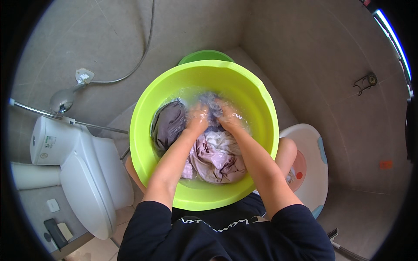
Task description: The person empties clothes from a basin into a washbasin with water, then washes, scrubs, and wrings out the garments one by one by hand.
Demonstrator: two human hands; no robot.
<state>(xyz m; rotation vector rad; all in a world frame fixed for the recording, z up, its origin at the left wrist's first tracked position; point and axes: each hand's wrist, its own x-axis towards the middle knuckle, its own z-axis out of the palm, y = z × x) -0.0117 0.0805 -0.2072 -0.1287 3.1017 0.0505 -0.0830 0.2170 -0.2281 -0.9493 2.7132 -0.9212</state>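
A large lime-green basin (146, 104) stands before me, holding water and wet laundry. In its far half, amid splashes, my left hand (199, 117) and my right hand (227, 115) are closed on a dark blue garment (213, 114), partly under water; foam and spray veil the fingertips. Left of my left hand bulges a dark grey garment (169, 122). Between my forearms lie a bunched mauve-pink garment (217, 163) and a white cloth (223, 141).
A white toilet (87, 191) is at the left, below a shower head (63, 101) and a metal rail (100, 127). A green basin (207, 55) sits behind the large one. At my right is a white tub (320, 174) with a pink basin (299, 167) in it.
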